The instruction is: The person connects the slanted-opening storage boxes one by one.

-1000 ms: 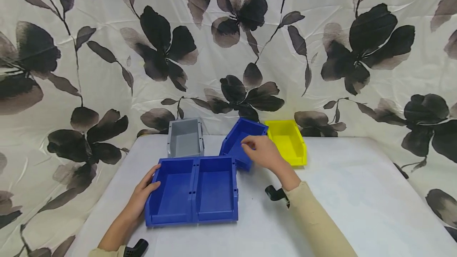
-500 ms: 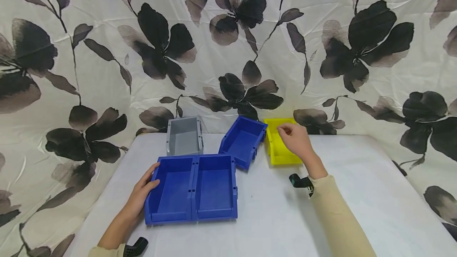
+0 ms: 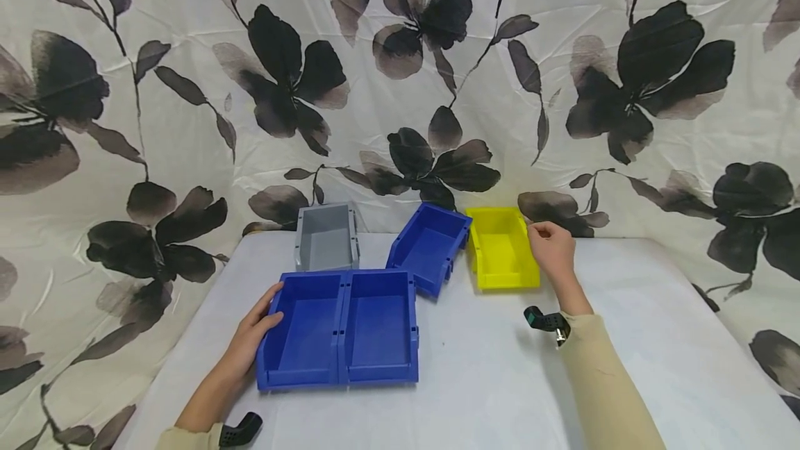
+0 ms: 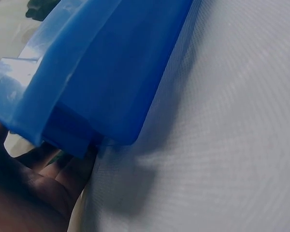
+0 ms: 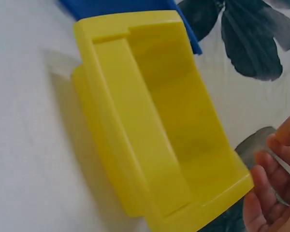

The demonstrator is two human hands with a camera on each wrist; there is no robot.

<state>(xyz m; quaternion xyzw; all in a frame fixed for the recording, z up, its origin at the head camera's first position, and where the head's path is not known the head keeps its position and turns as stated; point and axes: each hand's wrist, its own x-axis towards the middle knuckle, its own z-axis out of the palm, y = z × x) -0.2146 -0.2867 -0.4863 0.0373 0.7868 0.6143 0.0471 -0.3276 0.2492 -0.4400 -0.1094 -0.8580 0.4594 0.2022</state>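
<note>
Beside the yellow bin (image 3: 503, 248), the right hand (image 3: 553, 248) curls loosely; the left hand (image 3: 251, 335) grips paired blue bins (image 3: 340, 332).

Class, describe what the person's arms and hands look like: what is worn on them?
The left hand and right hand have no gloves. A long beige fabric sleeve covers the right forearm; a matching beige cuff shows at the left wrist. Each wrist carries a small, bent black device, left and right, the right one with a greenish end.
</note>
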